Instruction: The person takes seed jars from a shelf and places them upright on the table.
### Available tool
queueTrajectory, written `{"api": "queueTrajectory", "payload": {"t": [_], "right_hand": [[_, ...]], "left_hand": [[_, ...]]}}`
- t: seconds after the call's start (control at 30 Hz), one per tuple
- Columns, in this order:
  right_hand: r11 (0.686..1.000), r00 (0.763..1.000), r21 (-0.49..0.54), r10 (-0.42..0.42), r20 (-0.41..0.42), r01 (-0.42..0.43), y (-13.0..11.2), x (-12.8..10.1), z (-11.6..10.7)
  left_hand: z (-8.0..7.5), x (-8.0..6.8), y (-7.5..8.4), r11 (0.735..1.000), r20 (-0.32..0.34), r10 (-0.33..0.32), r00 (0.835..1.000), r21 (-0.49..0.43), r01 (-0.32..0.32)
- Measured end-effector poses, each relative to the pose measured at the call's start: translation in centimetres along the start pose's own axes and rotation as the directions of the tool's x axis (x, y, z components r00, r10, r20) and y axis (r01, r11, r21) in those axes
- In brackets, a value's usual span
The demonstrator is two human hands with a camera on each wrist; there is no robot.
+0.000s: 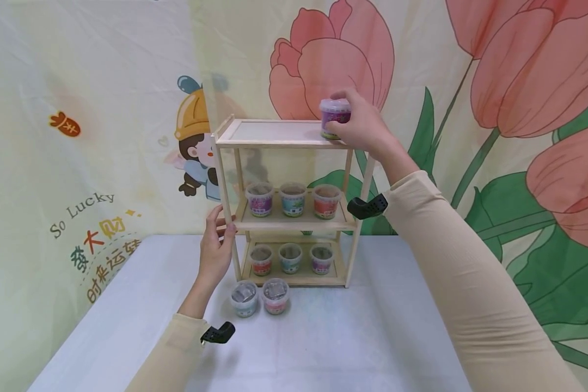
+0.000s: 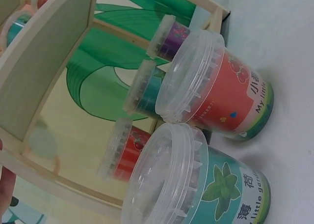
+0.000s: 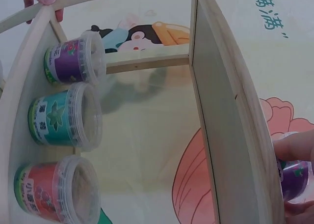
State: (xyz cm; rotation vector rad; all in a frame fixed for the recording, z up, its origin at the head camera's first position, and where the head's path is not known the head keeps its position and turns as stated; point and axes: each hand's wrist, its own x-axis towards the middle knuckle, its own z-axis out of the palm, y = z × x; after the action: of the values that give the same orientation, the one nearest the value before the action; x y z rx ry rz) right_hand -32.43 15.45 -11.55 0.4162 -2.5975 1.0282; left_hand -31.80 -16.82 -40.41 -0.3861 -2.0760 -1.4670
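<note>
My right hand grips a purple plastic tub with a clear lid at the right end of the top shelf. In the right wrist view, fingers curl round that purple tub, partly cut off by the frame edge. With my left hand I hold the left front post of the wooden rack at the height of the middle shelf. Near that hand, a teal tub and a red tub stand on the table before the rack.
On the middle shelf stand a purple tub, a teal tub and a red tub. The bottom shelf bears a red tub, a teal tub and a purple tub. A printed cloth hangs behind the white table.
</note>
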Motion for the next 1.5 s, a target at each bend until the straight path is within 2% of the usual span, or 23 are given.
{"api": "queueTrajectory", "payload": {"t": [0.13, 0.43, 0.7, 1.13, 1.5], "right_hand": [[0.999, 1.0, 0.044, 0.015, 0.013, -0.015, 0.2, -0.1, 0.3], [0.991, 1.0, 0.13, -0.014, 0.02, 0.012, 0.9, -0.2, 0.4], [0.971, 1.0, 0.238, -0.012, 0.02, 0.007, 1.3, -0.4, 0.4], [0.938, 0.998, 0.34, -0.058, -0.02, 0.061, 1.6, -0.9, 0.2], [0.933, 0.994, 0.344, -0.105, -0.035, 0.111, 1.8, -1.3, 0.1]], "left_hand": [[0.0, 0.0, 0.0, 1.0, 0.003, 0.003, 1.0, 0.004, -0.003], [0.0, 0.1, 0.0, 1.0, -0.001, 0.014, 1.0, 0.008, -0.014], [-0.2, 0.1, 0.0, 1.0, 0.011, 0.015, 1.0, -0.002, -0.015], [-0.2, 0.4, 0.0, 1.0, 0.027, -0.004, 1.0, -0.013, 0.004], [-0.3, 0.2, 0.0, 1.0, 0.031, -0.015, 0.999, -0.001, 0.015]]}}
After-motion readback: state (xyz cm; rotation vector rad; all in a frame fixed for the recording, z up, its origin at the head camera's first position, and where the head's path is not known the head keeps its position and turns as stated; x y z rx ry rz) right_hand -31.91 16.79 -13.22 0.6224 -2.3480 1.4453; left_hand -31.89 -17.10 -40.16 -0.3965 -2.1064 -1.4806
